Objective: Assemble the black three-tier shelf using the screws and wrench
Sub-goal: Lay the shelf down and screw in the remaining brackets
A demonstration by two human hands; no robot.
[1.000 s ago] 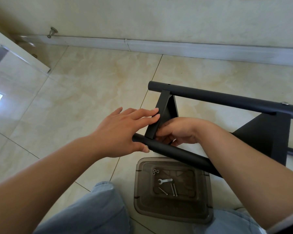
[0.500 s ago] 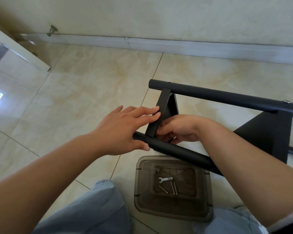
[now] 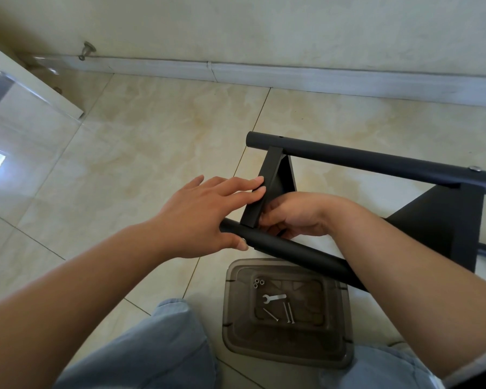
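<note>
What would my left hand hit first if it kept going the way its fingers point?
The left hand points right, its fingertips already against the black shelf panel. That panel is first in line; just behind it sits the right hand, though depth is hard to judge.

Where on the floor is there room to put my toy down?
The bare tiles between the left hand, the white door and the baseboard are free. So is the strip between the upper black tube and the baseboard. It is crowded near the knees: the brown bin, the lower tube and both arms.
</note>
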